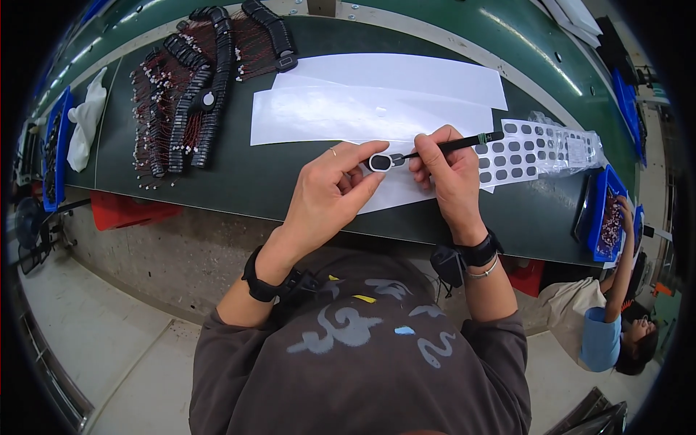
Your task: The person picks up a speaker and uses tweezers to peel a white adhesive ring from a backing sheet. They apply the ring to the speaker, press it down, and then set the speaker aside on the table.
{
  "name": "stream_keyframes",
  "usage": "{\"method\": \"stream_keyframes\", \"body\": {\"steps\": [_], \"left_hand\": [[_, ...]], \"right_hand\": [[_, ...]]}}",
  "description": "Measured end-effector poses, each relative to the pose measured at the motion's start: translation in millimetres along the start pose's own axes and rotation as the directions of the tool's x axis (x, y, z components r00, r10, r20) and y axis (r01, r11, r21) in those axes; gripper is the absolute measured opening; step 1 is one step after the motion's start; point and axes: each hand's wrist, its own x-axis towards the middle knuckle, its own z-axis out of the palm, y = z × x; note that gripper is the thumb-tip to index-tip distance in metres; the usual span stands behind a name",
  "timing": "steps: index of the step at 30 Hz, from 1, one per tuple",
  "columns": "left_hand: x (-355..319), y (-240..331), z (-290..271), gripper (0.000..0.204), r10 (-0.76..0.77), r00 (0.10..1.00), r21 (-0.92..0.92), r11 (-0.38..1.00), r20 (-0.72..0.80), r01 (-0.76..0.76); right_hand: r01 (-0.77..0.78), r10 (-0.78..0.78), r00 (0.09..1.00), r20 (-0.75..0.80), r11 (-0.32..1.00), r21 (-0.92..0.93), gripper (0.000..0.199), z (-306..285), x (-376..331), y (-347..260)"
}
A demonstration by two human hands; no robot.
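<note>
Between the thumb and forefinger of my left hand (328, 190) is a small oval part (379, 162), with a dark centre and a pale rim. My right hand (451, 174) is closed round slim black tweezers (464, 143), whose tip points left and meets the right side of the oval part. Both hands are over the near edge of white glossy sheets (312, 116) on the dark green table. Just right of my right hand lies a white sheet with rows of dark oval stickers (507, 161). My fingers cover part of the tweezers' tip.
Rows of black modules with thin red wires (192, 94) lie at the back left. A clear plastic bag (580, 148) sits at the right, near a blue bin (607, 217) of small parts. Another person (605, 326) reaches into that bin. A white cloth (88, 119) lies far left.
</note>
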Motion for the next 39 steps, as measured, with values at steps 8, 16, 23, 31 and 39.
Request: {"method": "stream_keyframes", "body": {"steps": [8, 16, 23, 31, 39], "left_hand": [[2.5, -0.2, -1.7, 0.036, -0.1, 0.994, -0.16, 0.981, 0.04, 0.105], [4.7, 1.8, -1.4, 0.033, -0.19, 0.978, -0.308, 0.928, 0.087, 0.208], [6.5, -3.4, 0.0, 0.032, -0.137, 0.988, -0.237, 0.96, 0.07, 0.15], [8.9, -2.4, -5.6, 0.036, -0.154, 0.982, -0.301, 0.936, 0.111, 0.181], [10.4, 1.3, -8.9, 0.036, -0.171, 0.971, -0.388, 0.894, 0.167, 0.224]], "right_hand": [[0.0, 0.0, 1.0, -0.013, 1.0, 0.024, 0.02, -0.4, -0.3, 1.1], [0.01, -0.008, 1.0, -0.024, 0.998, 0.06, 0.02, 1.1, -1.1, 1.3], [0.019, -0.022, 1.0, 0.02, 0.991, 0.136, 0.021, 1.9, -1.8, 3.8], [0.019, -0.012, 0.999, -0.03, 0.972, 0.233, 0.022, -4.0, 0.9, 4.2], [0.005, -0.003, 1.0, -0.011, 0.983, 0.184, 0.022, -0.8, 1.1, 3.8]]}}
